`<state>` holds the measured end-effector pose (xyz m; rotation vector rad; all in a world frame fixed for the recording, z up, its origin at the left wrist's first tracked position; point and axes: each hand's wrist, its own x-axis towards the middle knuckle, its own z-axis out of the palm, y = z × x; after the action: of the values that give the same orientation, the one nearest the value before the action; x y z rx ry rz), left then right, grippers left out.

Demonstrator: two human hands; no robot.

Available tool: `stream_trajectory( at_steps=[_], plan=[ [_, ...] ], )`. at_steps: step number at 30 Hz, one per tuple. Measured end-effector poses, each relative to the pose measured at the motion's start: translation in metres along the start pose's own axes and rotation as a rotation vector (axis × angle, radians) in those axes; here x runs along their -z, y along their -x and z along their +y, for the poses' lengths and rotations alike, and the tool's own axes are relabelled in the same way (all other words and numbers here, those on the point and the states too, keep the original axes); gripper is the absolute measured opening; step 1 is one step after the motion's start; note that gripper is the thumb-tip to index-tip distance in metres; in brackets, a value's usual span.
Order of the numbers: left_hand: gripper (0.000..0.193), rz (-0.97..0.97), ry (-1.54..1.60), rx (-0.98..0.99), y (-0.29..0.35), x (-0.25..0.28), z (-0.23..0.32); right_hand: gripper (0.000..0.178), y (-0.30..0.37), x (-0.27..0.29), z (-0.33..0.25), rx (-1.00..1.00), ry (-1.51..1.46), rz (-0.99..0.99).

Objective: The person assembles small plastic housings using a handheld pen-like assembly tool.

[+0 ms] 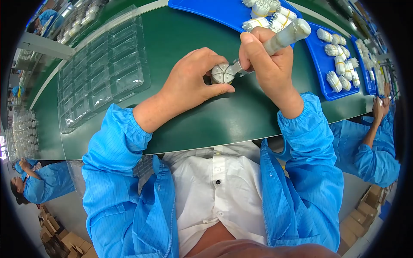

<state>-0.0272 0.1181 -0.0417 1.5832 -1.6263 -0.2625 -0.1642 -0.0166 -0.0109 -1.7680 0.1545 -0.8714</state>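
My left hand [193,73] is curled round a small round part [223,73], its thumb and fingers gripping the sides. The part's whitish top is split into wedge-shaped segments by dark lines. My right hand [271,64] is closed round a hand tool with a thick whitish handle [289,36], which slants up to the right. A flat metal blade [236,67] juts from the left of that fist, and its tip meets the right edge of the round part. Whether it presses in or only touches, I cannot tell. Both hands are over the green table [185,124].
A clear plastic tray with square compartments [103,71] lies at the left. Blue trays [202,8] [320,64] at the far side and right hold several white bundles with yellow bands [260,23]. Co-workers in blue sit at the right [365,150] and left [49,182].
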Motion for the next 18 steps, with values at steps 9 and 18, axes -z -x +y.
stream_trajectory(
  at_steps=[9,18],
  plan=[
    [0.048,0.098,-0.158,-0.146,0.001,0.000,0.001,0.028,0.004,-0.011,0.004,0.170,0.268,-0.038],
    [0.048,0.131,-0.026,-0.002,0.011,-0.006,0.015,0.036,0.000,0.003,-0.005,-0.071,-0.183,0.084]
  ],
)
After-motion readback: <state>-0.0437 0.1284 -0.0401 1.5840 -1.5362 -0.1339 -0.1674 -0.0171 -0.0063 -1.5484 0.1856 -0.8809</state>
